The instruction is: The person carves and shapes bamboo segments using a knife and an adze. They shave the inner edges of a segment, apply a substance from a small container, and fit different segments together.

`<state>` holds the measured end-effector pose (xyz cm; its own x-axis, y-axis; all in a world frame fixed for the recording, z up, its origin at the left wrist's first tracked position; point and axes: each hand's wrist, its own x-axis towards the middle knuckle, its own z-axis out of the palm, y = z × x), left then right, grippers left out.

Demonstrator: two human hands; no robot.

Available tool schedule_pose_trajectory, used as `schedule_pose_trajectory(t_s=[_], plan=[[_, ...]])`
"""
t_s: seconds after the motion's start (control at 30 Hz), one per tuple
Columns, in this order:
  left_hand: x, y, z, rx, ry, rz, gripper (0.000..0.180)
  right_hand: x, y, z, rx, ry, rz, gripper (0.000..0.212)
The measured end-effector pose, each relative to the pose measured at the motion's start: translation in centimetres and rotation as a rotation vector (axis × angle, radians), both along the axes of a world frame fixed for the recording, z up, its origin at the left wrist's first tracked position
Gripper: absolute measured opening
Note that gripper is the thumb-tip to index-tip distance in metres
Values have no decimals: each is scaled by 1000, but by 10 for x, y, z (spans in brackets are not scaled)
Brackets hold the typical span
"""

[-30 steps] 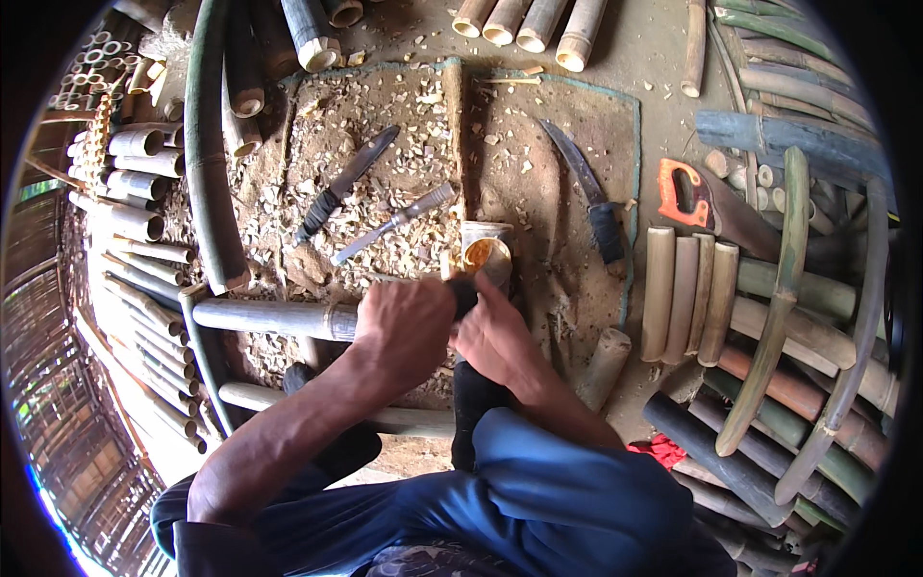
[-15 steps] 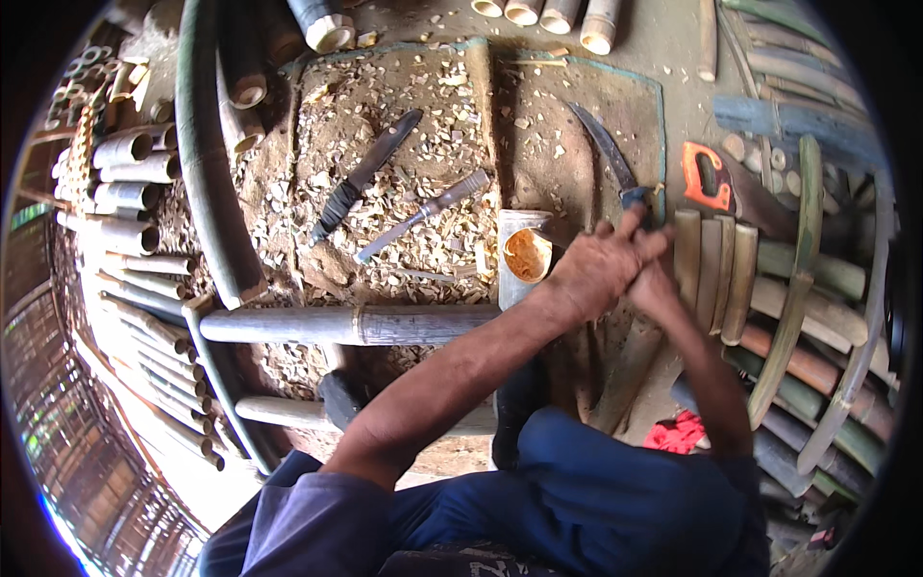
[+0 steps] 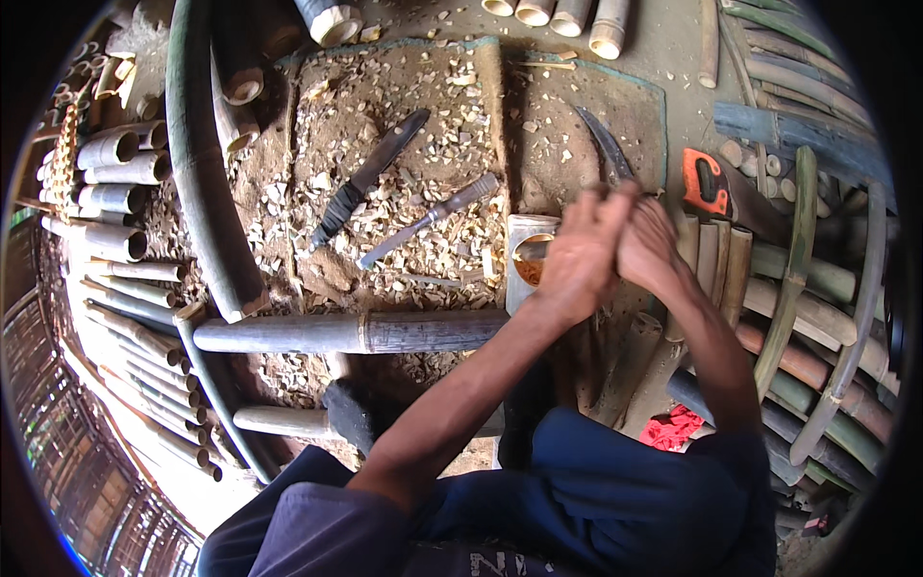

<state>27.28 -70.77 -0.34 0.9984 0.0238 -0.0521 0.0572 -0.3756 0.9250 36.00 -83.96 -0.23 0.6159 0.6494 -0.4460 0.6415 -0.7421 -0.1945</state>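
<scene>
My left hand (image 3: 577,255) and my right hand (image 3: 649,240) are pressed against each other over the right part of the work area. Their fingers are stretched out and point away from me; nothing shows between the palms. Just beyond them lies a curved knife (image 3: 606,142), its handle hidden behind my hands. Left of my hands, partly covered by the left one, a small cup with orange-brown inside (image 3: 529,270) stands at a pale block (image 3: 524,227). Farther left lie a broad knife with a black-wrapped handle (image 3: 370,178) and a narrow flat-bladed tool (image 3: 428,219).
Wood chips (image 3: 437,144) cover the ground mat. A horizontal bamboo pole (image 3: 288,334) crosses before my legs. A long green bamboo (image 3: 197,154) leans at left, near stacked bamboo tubes (image 3: 115,202). An orange-handled saw (image 3: 708,183) and more bamboo lie right, above a red cloth (image 3: 670,428).
My hands have gone from crossed, loosely interlaced fingers to lying palm against palm. They have shifted slightly left and now cover part of the cup and the curved knife's handle.
</scene>
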Motion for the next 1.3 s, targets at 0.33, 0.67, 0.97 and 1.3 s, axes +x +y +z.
schedule_pose_trajectory(t_s=[0.33, 0.67, 0.97, 1.3], plan=[[5, 19, -3, -170, -55, 76, 102, 9, 55, 43, -28, -90, 117, 12], [-17, 16, -14, -258, -216, 478, 97, 3, 77, 9, 22, -314, 536, 11], [-10, -15, 26, -52, 417, -430, 102, -43, -59, -24, -130, 871, -273, 63], [-17, 38, 13, -158, 379, -789, 83, -91, -35, -30, -115, 841, -405, 68]])
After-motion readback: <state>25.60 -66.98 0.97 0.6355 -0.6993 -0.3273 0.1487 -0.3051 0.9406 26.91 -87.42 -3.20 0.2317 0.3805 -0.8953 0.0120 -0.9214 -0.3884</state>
